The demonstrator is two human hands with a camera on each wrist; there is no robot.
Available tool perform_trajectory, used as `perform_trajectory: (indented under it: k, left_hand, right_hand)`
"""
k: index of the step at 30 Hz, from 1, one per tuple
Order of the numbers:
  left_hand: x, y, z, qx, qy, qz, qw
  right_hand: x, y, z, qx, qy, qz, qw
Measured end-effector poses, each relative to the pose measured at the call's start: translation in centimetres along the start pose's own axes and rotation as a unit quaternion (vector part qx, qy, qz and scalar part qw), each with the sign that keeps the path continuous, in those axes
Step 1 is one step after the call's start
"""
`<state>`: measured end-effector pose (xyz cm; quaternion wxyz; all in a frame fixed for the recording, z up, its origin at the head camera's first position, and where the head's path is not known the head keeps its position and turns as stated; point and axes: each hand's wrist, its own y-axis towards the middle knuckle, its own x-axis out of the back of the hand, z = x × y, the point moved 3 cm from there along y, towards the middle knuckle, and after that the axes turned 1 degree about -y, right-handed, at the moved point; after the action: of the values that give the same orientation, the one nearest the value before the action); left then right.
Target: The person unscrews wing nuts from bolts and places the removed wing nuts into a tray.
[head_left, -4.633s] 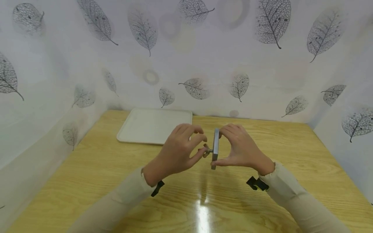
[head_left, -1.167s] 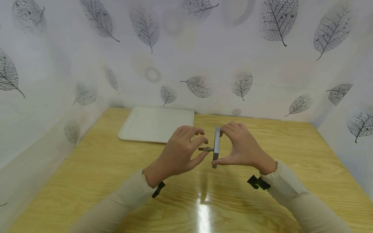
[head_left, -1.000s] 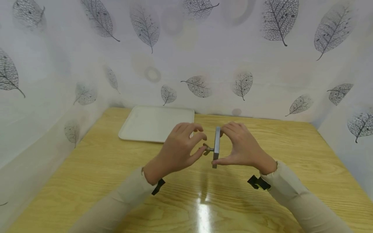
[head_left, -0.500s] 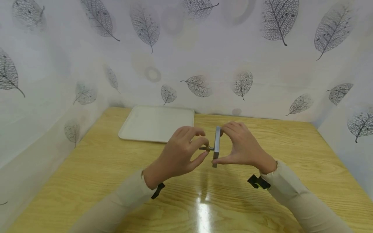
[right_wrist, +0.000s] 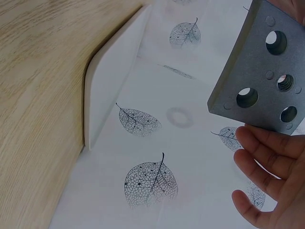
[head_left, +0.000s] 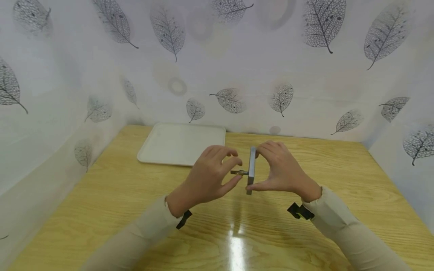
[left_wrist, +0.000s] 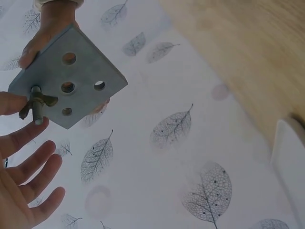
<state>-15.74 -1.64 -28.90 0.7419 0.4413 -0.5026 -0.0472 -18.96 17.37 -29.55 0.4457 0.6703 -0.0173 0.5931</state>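
One wing nut (left_wrist: 46, 99) meets my spread left hand (head_left: 209, 174); my right hand (head_left: 281, 172) grips the plate (left_wrist: 68, 73). Likely mid-turn, it wants another twist.

Left of the plate (head_left: 251, 163) is the left hand (head_left: 211, 175), right of it the right hand (head_left: 283, 169). The bolt (left_wrist: 38, 113), bearing the wing nut (left_wrist: 49, 100), juts from the plate's left side. Behind and left of the plate, the tray (head_left: 181, 145) lies on the table (head_left: 325, 169).

Tabletop booth, home vs lab unclear: wood tbl (head_left: 342, 169), leaf-print bkdrop (head_left: 244, 64) behind + both sides of tbl, tray (head_left: 181, 143) tbl's rear L.
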Motion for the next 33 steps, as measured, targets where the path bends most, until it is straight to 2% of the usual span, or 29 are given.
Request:
perform_trajectory:
  k: [4,10,14,19,33]
  left_hand:
    - [0.3,0.6,0.3,0.005,-0.002,-0.005,1.0000]
    - [0.3,1.1,0.5,0.016,-0.009,0.015,0.9997]
    - [0.5,1.0,0.4,0.016,-0.018,0.007,0.9997]
    - [0.8,0.8,0.0,-0.004,-0.026,-0.012,0.9996]
    - [0.5,0.1,-0.4,-0.011,-0.025,0.006,0.9996]
  right_hand:
    - [0.1,0.0,0.0,0.000,0.002,0.000,1.000]
    - [0.0,0.0,0.1,-0.001,0.004,0.005,1.000]
    - [0.1,-0.1,0.0,-0.005,0.003,0.007,1.000]
    - [0.2,-0.2,-0.1,-0.012,0.004,0.007,1.000]
    - [0.3,-0.2,-0.1,-0.012,0.003,0.006,1.000]
